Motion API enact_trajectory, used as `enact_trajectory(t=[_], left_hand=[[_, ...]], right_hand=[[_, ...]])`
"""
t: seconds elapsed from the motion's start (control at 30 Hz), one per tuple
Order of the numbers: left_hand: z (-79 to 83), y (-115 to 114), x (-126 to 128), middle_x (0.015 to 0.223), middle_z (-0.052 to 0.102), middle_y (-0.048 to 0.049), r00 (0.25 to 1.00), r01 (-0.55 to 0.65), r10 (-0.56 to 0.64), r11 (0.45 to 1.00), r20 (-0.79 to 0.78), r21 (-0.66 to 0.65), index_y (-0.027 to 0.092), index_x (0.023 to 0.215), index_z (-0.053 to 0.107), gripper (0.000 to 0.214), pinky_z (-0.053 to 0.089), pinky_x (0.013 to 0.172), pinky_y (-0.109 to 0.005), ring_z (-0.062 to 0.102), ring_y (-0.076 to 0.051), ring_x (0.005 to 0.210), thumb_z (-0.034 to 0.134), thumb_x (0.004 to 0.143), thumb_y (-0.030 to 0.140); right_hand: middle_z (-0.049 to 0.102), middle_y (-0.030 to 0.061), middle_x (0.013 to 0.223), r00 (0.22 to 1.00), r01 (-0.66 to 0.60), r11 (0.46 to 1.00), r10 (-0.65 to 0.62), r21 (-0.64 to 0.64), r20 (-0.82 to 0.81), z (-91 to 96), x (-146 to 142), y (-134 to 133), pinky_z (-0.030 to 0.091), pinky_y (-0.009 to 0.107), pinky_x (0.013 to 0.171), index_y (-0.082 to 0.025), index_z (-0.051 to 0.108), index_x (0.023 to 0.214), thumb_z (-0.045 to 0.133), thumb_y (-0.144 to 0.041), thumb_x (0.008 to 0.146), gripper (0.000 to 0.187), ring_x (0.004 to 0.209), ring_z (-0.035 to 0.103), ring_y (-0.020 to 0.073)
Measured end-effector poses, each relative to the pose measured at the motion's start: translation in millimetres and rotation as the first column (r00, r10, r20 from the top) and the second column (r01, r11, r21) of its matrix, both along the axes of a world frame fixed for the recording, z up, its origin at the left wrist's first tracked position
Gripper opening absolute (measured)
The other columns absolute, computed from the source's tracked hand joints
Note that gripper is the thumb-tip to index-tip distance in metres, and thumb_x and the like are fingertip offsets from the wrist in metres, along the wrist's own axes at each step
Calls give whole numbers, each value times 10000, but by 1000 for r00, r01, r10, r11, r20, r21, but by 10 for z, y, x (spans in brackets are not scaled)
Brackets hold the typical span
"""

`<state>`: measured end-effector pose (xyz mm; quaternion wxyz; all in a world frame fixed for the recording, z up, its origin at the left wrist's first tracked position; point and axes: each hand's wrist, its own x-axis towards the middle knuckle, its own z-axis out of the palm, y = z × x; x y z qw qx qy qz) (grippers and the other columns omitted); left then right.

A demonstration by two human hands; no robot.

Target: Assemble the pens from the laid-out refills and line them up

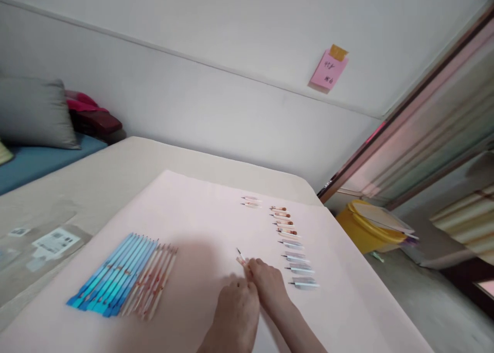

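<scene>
My right hand (268, 281) is closed around a slim pen (239, 252), whose dark tip points away to the upper left. A small printed piece (242, 261) shows beside the pen at my fingertips. Pressed up against it, my left hand (236, 304) has its fingers curled; what they pinch is hidden. To the right lies a column of slim dark-tipped pens with printed pieces, some brown-patterned (283, 223), some greyish (303, 281). Two more thin pens (250, 205) lie farther back. At the left are a row of blue pens (111, 276) and several white-and-red patterned pens (150, 286).
The pens lie on a pale pink sheet (200, 204) over a beige surface (127, 157). Labelled plastic packaging (57, 242) lies at the left. A grey cushion (36, 113) is at the far left. A pink note (329, 71) hangs on the wall; a yellow bin (351, 229) stands right.
</scene>
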<state>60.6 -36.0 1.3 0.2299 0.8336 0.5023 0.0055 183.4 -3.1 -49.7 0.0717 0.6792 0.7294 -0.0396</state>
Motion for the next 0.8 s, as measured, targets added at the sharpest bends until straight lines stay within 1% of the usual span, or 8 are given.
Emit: enact_trajectory(t=[0.17, 0.37, 0.5, 0.57, 0.63, 0.7, 0.77, 0.8], left_hand=[[-174, 39, -64, 928, 630, -167, 996, -5, 3, 1000, -93, -15, 89, 977, 616, 371, 448, 707, -389, 610, -276, 849, 354, 742, -27], [-228, 194, -169, 907, 622, -131, 978, -95, 99, 995, -184, 28, 113, 934, 595, 313, 423, 702, -335, 602, -238, 845, 361, 757, 4], [-244, 256, -149, 881, 624, -105, 981, -175, 176, 984, -86, 28, 142, 899, 591, 238, 417, 711, -346, 600, -230, 823, 362, 833, 145], [-251, 265, -85, 828, 632, -81, 954, -277, 286, 956, 93, -100, 158, 843, 592, 177, 419, 729, -346, 601, -220, 808, 425, 820, 213], [-280, 252, -2, 817, 643, -61, 794, -346, 487, 854, 365, -388, 170, 825, 585, 144, 432, 733, -321, 605, -200, 813, 480, 800, 265], [-339, 219, 71, 879, 650, -64, 428, -283, 740, 654, 518, -701, 172, 871, 566, 160, 454, 729, -298, 615, -184, 841, 519, 788, 301], [-410, 182, 113, 902, 651, -84, 80, -161, 893, 451, 444, -878, 159, 897, 539, 169, 471, 743, -295, 629, -178, 836, 576, 753, 241], [-439, 167, 120, 889, 653, -92, -28, -103, 923, 378, 383, -920, 151, 895, 530, 176, 476, 751, -297, 637, -176, 818, 591, 734, 187]], right_hand=[[667, 71, 914, 996, 18, 1000, -19, -14, -88, 65, 42, -29, 411, 270, 599, -201, 580, 914, 402, -194, 878, 182, 803, 652, 209], [668, 88, 845, 988, 97, 995, -95, 10, -120, 70, 194, 43, 431, 307, 601, -181, 543, 985, 336, -260, 925, 230, 762, 657, 239], [620, 102, 903, 990, 66, 997, -62, 29, -126, 12, 223, -17, 445, 290, 591, -177, 545, 985, 341, -188, 913, 217, 737, 653, 212], [599, 94, 917, 989, 35, 998, -27, 54, -143, 2, 194, -71, 454, 292, 589, -184, 534, 1033, 379, -138, 878, 224, 734, 649, 208], [591, 92, 899, 987, -2, 999, 10, 53, -158, 6, 144, -122, 464, 304, 591, -178, 538, 1047, 409, -121, 850, 242, 729, 648, 216], [587, 103, 896, 986, -26, 999, 30, 31, -165, 13, 87, -157, 472, 308, 597, -160, 562, 1003, 428, -109, 830, 225, 730, 648, 218], [586, 116, 907, 986, -26, 999, 30, 24, -162, 18, 37, -166, 478, 304, 611, -144, 581, 947, 418, -96, 830, 207, 746, 648, 215], [586, 122, 913, 987, -21, 999, 25, 24, -158, 19, 17, -161, 481, 304, 614, -135, 585, 940, 408, -92, 834, 211, 750, 649, 214]])
